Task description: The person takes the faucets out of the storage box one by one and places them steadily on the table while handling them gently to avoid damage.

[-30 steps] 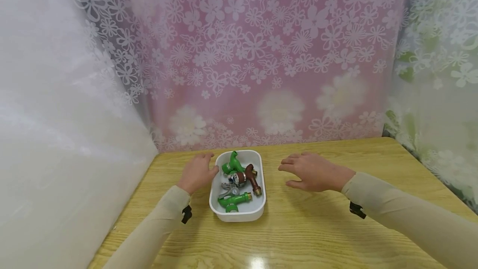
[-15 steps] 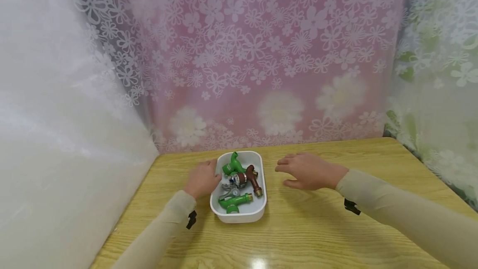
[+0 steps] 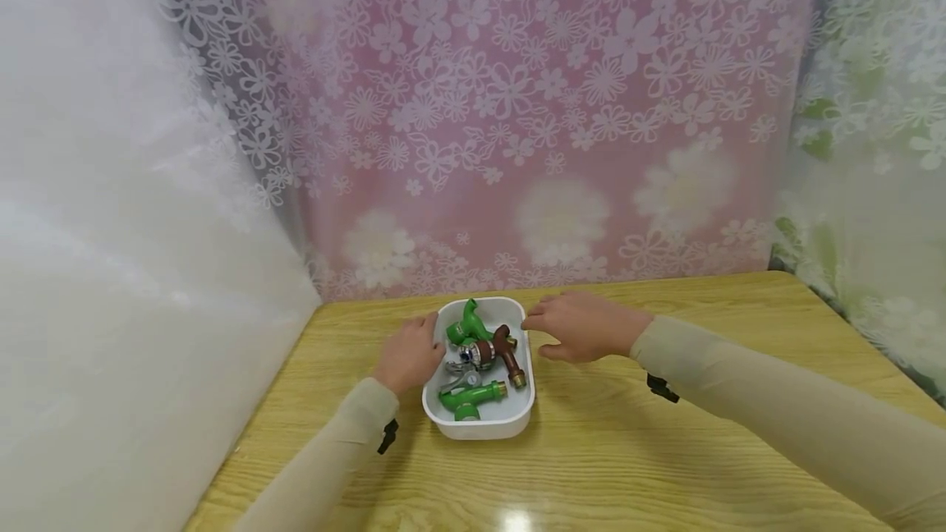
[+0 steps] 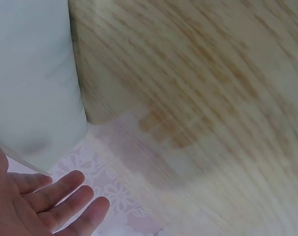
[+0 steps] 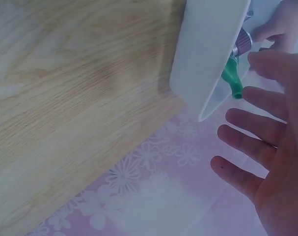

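A white plastic tub [image 3: 484, 431] stands on the wooden table with several taps inside. One green tap [image 3: 470, 322] lies at its far end and another green tap [image 3: 476, 394] at its near end. Between them are a brown tap [image 3: 508, 358] with a brass end and a grey lever [image 3: 461, 381]. My left hand [image 3: 410, 354] is at the tub's left rim; in the left wrist view its fingers [image 4: 65, 189] extend beside the white wall. My right hand [image 3: 584, 325] has its fingertips right at the right rim, fingers [image 5: 257, 123] spread apart.
The wooden table [image 3: 628, 450] reaches back to a pink floral curtain [image 3: 562, 121]. A white sheet [image 3: 133, 269] hangs along the left side, and a green-and-white floral curtain [image 3: 865, 212] along the right.
My left hand has come to the tub's left rim. My right hand has moved left, from over the table to the right rim. The taps lie as before.
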The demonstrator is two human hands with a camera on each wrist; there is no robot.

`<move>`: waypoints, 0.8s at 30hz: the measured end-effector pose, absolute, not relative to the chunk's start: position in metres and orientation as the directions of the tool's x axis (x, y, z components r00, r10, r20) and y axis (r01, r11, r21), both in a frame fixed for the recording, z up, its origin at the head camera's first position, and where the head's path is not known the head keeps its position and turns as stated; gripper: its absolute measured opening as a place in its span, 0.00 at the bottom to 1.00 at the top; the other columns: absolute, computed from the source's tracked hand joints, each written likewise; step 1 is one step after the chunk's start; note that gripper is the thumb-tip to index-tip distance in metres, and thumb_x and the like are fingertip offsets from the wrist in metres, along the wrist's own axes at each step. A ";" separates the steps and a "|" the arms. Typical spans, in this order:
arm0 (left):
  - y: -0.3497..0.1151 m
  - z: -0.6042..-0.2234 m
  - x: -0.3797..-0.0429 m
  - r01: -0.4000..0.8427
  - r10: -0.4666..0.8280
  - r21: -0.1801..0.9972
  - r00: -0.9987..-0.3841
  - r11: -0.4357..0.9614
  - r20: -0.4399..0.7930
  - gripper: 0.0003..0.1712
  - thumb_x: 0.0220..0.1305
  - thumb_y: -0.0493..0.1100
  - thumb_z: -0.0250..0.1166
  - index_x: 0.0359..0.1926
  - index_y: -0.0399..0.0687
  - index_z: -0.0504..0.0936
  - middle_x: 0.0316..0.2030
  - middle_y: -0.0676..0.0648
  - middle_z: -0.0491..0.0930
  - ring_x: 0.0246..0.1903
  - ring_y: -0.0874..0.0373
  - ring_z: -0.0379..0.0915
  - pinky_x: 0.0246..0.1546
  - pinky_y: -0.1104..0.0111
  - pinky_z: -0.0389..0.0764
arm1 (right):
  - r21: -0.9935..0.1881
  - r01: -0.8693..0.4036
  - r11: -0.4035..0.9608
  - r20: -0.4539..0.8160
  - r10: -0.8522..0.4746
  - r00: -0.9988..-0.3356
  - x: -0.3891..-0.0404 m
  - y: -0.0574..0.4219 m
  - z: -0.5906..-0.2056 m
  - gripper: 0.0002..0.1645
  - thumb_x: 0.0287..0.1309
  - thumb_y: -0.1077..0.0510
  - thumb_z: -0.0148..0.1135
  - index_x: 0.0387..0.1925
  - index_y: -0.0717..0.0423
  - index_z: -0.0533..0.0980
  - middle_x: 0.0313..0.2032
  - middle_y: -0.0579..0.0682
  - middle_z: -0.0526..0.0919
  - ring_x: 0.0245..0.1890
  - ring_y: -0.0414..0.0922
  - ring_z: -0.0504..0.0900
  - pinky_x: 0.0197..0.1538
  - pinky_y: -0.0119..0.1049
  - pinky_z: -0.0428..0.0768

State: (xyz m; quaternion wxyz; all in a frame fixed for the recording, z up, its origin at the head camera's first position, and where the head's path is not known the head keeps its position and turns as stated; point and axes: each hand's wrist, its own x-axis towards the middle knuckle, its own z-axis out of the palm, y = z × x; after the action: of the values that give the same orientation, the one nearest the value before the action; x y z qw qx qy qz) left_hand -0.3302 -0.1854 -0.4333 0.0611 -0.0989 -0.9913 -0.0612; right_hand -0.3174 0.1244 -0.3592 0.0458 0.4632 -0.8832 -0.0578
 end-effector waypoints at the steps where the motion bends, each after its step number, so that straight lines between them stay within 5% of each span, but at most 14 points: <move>1: -0.185 -0.432 -0.329 0.202 0.187 0.111 -0.973 0.973 0.134 0.35 0.71 0.51 0.56 0.74 0.43 0.64 0.65 0.37 0.74 0.64 0.42 0.71 0.58 0.47 0.78 | 0.146 -0.812 0.565 0.024 -0.823 -0.568 -0.319 0.122 -0.359 0.28 0.67 0.43 0.62 0.64 0.48 0.76 0.58 0.49 0.82 0.58 0.50 0.81 0.59 0.51 0.79; 13: -0.180 -0.430 -0.327 0.203 0.189 0.108 -0.974 0.973 0.128 0.35 0.71 0.48 0.58 0.73 0.38 0.64 0.63 0.37 0.76 0.61 0.41 0.74 0.56 0.49 0.80 | 0.047 -0.835 0.549 -0.047 -0.833 -0.551 -0.336 0.088 -0.357 0.23 0.67 0.46 0.62 0.60 0.48 0.78 0.55 0.49 0.84 0.56 0.48 0.82 0.56 0.48 0.81; 24: -0.182 -0.434 -0.332 0.199 0.185 0.098 -0.973 0.975 0.140 0.34 0.71 0.48 0.58 0.73 0.39 0.64 0.62 0.38 0.77 0.62 0.43 0.74 0.57 0.50 0.80 | 0.003 -0.847 0.531 -0.111 -0.842 -0.528 -0.351 0.058 -0.358 0.20 0.66 0.47 0.64 0.56 0.49 0.81 0.46 0.48 0.86 0.42 0.39 0.83 0.48 0.40 0.83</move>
State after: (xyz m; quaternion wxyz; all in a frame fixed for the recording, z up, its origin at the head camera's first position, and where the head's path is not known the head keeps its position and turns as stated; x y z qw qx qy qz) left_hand -0.3320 -0.1818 -0.4342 0.0650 -0.0968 -0.9916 -0.0555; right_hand -0.3510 0.0581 -0.3575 -0.0479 0.4833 -0.8737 -0.0282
